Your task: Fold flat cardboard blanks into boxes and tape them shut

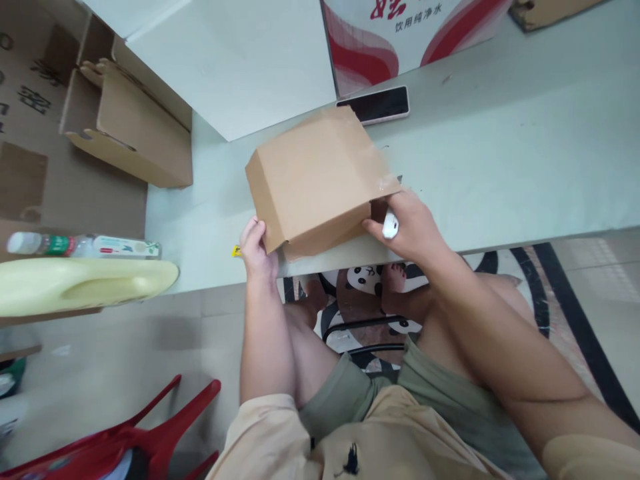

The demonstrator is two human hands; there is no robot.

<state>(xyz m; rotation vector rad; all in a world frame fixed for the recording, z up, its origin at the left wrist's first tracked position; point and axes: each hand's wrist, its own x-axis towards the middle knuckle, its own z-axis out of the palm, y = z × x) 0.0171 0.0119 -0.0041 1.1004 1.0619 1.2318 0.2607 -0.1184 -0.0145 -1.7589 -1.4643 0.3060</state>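
A brown cardboard box (320, 173) is tilted over the near edge of the table, with a flap jutting out toward the right. My left hand (257, 247) grips its lower left corner, fingers closed on the cardboard. At the box's right end, my right hand (407, 223) is closed around the edge by the flap. Tucked in that same hand is a small white rounded object (391, 225) with a dark slot; its kind is not clear. Clear tape seems to cling to the flap near my right fingers. Beside my left hand lies a small yellow item (237, 251), partly hidden.
Behind the box are a phone-like dark-screened device (383, 105), a white carton (240, 60) and a red-and-white carton (410, 40). Leftward stand an open cardboard box (140, 127), a plastic bottle (60, 244) and a pale yellow container (90, 283). A red chair (165, 427) is lower left.
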